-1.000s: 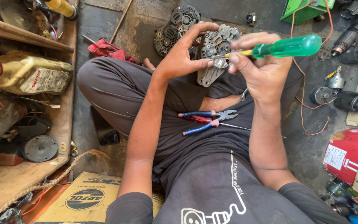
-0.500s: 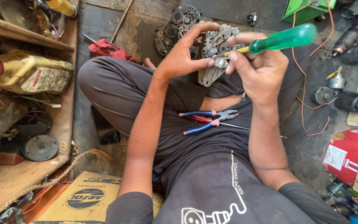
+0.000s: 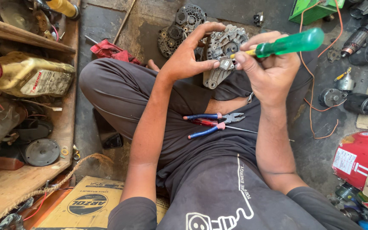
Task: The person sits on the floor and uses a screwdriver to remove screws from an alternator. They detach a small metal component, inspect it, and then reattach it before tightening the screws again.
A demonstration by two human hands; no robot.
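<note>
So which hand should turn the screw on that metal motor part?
Probably the right hand: it already grips the green-handled screwdriver, tip against the alternator. The left hand is busy steadying the part.

The left hand (image 3: 188,57) covers the left side of the grey alternator (image 3: 223,47), and the right hand (image 3: 269,72) hides its right edge. The tip of the green-handled screwdriver (image 3: 290,42) is lost between fingers and casing. A thin red tool (image 3: 205,122) lies partly under the blue-handled pliers (image 3: 211,123). At the right edge, the red canister (image 3: 356,155) is cut off, partly behind cardboard. Far left, a yellow bottle (image 3: 62,6) is cropped.
</note>
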